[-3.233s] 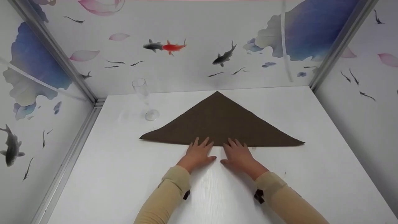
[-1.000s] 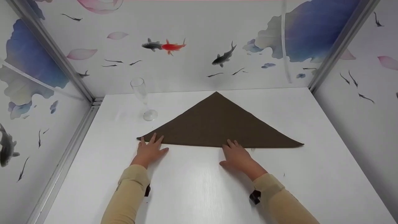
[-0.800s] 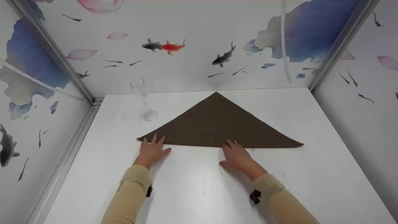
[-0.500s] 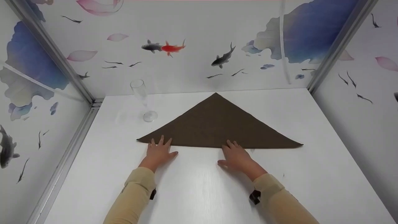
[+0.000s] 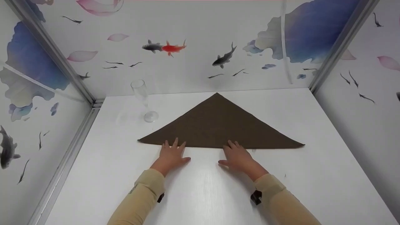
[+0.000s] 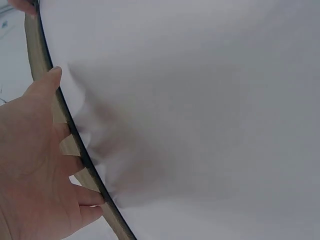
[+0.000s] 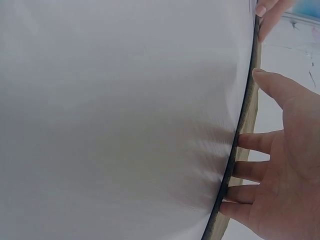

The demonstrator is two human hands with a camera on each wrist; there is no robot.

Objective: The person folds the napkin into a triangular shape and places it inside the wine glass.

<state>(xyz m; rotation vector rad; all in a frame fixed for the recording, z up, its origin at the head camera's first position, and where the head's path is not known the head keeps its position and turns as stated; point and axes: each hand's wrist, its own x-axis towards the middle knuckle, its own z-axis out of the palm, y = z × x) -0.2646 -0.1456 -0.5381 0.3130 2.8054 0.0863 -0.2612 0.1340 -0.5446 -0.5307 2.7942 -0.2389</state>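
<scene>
A dark brown cloth [image 5: 215,122], folded into a flat triangle, lies on the white table with its point toward the back wall. My left hand [image 5: 172,156] rests at its near folded edge, left of the middle, fingers spread and fingertips on the cloth. Right of the middle, my right hand [image 5: 240,157] lays its straight fingertips on the same edge. Both thumbs point inward over the bare tabletop. In the left wrist view, the left hand [image 6: 40,160] reaches to the dark cloth edge; the right wrist view has the right hand [image 7: 285,160] at that edge too.
A clear stemmed glass [image 5: 145,100] stands upright at the back left, near the cloth's left slope. White panels printed with fish and petals enclose the table [image 5: 318,175] at the back [image 5: 200,25] and both sides.
My left hand first slid out to the cloth's left corner, then came back rightward along the near edge toward the middle. My right hand has stayed almost in place.
</scene>
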